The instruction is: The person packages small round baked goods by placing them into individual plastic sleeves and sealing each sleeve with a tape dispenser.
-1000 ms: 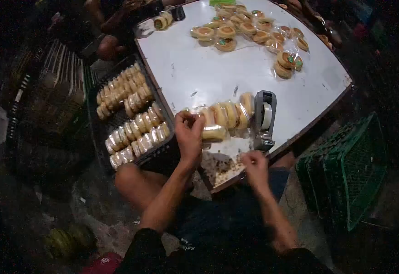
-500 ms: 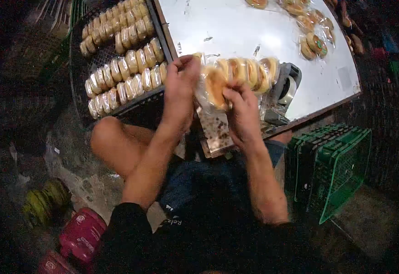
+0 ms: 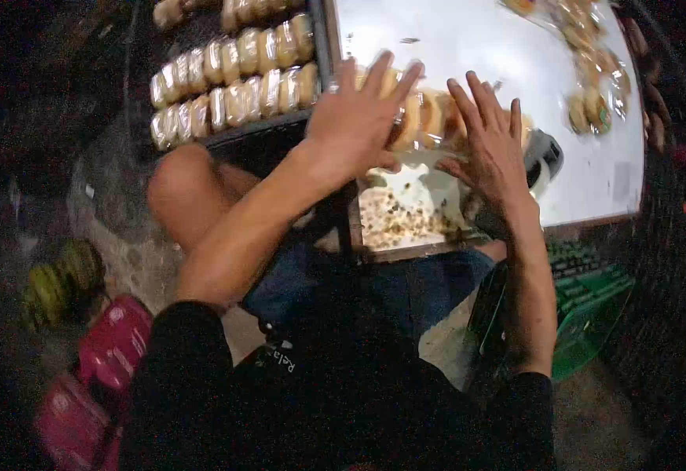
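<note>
Left hand (image 3: 349,125) and right hand (image 3: 498,157): both wide open, fingers spread, nothing visibly gripped; contact unclear. Beneath and between: row of wrapped buns (image 3: 431,118), on white table (image 3: 586,184). Beside right hand: tape dispenser (image 3: 547,153). Step, apparently: evening the row. Next move calls for: light, level pressure from both sides.

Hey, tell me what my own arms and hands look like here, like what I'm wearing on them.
Your left hand and right hand are bare, with no gloves. Black sleeves end near the elbows, leaving both forearms uncovered. No watch or bracelet shows.
</note>
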`<act>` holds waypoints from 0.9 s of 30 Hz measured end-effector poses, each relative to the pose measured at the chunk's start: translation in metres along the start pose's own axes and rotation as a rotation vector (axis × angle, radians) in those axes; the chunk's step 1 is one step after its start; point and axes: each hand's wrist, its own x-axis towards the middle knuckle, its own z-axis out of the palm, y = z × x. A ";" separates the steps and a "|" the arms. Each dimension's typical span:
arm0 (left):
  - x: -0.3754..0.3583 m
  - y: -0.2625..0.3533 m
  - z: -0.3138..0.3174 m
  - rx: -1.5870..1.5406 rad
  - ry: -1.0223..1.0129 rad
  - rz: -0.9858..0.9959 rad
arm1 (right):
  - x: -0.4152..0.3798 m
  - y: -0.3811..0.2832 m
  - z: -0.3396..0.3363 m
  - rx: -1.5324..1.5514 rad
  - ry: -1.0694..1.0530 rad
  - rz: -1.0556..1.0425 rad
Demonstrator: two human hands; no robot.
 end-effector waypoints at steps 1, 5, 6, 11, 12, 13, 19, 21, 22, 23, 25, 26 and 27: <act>0.000 0.001 -0.002 -0.022 -0.059 -0.039 | 0.009 0.005 0.009 -0.020 -0.073 -0.036; 0.009 -0.010 -0.025 -0.277 -0.145 -0.140 | 0.030 -0.009 -0.018 -0.098 -0.181 -0.065; 0.007 -0.009 -0.005 -0.265 -0.034 -0.106 | 0.025 -0.013 -0.016 -0.139 -0.256 -0.018; 0.006 -0.040 -0.025 -0.246 -0.049 -0.035 | 0.075 -0.039 -0.009 0.115 -0.403 -0.018; 0.004 -0.058 -0.034 -0.277 0.028 -0.047 | 0.097 -0.047 -0.013 0.113 -0.312 -0.088; 0.002 -0.087 -0.047 -0.281 0.124 -0.060 | 0.125 -0.059 -0.013 0.119 -0.216 -0.157; -0.016 -0.326 -0.126 0.115 0.176 -0.197 | 0.333 -0.187 0.058 0.186 0.177 -0.411; -0.016 -0.395 -0.107 0.101 0.124 -0.230 | 0.379 -0.220 0.117 0.106 0.206 -0.385; -0.015 -0.426 -0.083 0.071 0.120 -0.225 | 0.396 -0.227 0.156 0.082 0.206 -0.353; -0.010 -0.461 -0.056 0.045 0.128 -0.219 | 0.410 -0.227 0.179 0.052 0.214 -0.328; -0.009 -0.505 -0.011 -0.013 0.244 -0.262 | 0.411 -0.217 0.195 0.089 0.225 -0.278; -0.009 -0.509 0.000 -0.019 0.291 -0.301 | 0.404 -0.205 0.203 0.106 0.214 -0.249; -0.011 -0.509 0.014 -0.038 0.325 -0.347 | 0.395 -0.192 0.185 0.224 0.114 -0.208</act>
